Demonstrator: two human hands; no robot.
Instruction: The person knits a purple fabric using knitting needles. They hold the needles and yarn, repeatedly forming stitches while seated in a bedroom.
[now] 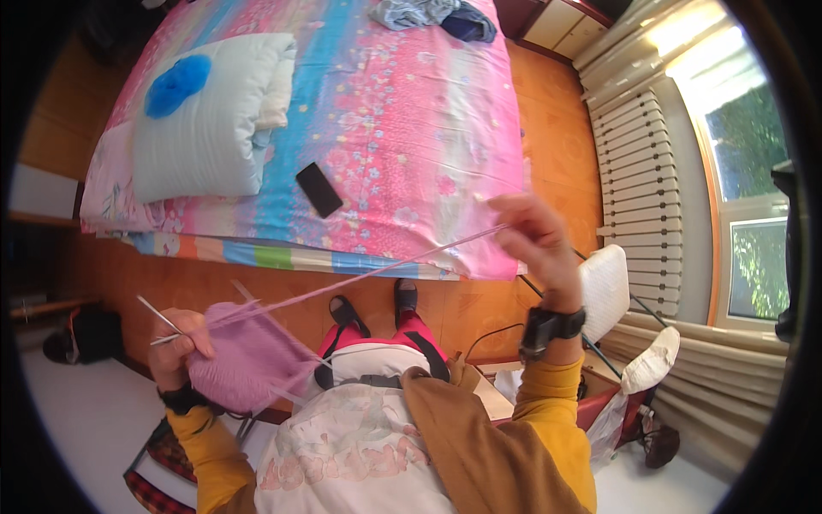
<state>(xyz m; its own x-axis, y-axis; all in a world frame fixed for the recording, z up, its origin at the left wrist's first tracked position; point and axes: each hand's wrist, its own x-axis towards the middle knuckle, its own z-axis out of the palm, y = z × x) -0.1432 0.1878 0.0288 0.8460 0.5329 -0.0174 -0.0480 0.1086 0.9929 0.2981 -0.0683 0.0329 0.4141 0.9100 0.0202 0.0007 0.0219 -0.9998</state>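
Note:
My left hand (178,343) is closed on a piece of lilac-pink knitting (244,360) at its upper left corner. Thin pale knitting needles (155,309) stick out beside the fingers and from other edges of the piece. Strands of pink yarn (385,264) run taut from the knitting up across to the right. At their far end my right hand (541,244), raised high on the right near the bed's corner, pinches them. That hand is slightly blurred. The knitting hangs in front of my left side.
Ahead stands a bed with a striped floral sheet (385,128), holding a folded white quilt (197,137), a blue fluffy thing (178,86), a black phone (318,189) and crumpled clothes (415,13). On the right are a white-padded chair (604,287), a radiator (638,188) and a window.

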